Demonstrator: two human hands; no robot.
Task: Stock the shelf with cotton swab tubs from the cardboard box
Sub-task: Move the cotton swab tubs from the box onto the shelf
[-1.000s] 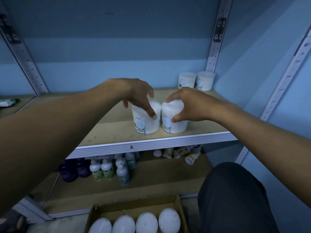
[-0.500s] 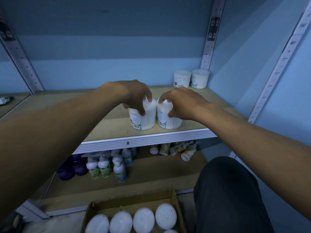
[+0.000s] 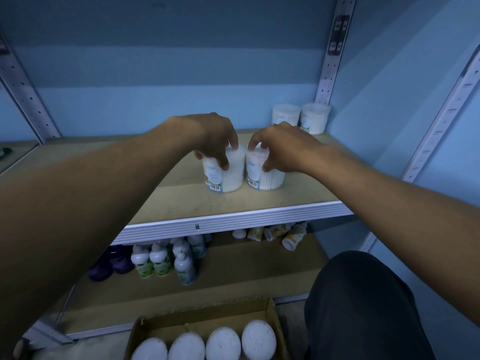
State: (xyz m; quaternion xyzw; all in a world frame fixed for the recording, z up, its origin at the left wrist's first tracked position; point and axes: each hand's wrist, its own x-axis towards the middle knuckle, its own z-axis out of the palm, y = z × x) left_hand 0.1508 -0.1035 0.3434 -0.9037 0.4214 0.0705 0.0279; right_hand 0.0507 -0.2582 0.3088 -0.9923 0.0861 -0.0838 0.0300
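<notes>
Two clear cotton swab tubs stand side by side on the wooden shelf (image 3: 181, 201). My left hand (image 3: 210, 136) grips the left tub (image 3: 228, 178) from above, fingers curled round its lid. My right hand (image 3: 280, 146) grips the right tub (image 3: 270, 178) the same way. Two more tubs (image 3: 301, 118) stand at the shelf's back right corner. The cardboard box (image 3: 207, 315) lies on the floor below, with several white-lidded tubs (image 3: 223, 344) in it.
The lower shelf holds several white and green bottles (image 3: 161, 261), dark purple bottles (image 3: 109, 261) and small tipped-over bottles (image 3: 283, 235). Perforated metal uprights (image 3: 332, 53) frame the blue wall. My dark-trousered knee (image 3: 363, 302) is at the lower right.
Both hands have pushed the two tubs deeper onto the shelf, away from its front edge, and still hold them. The view has shifted a little.
</notes>
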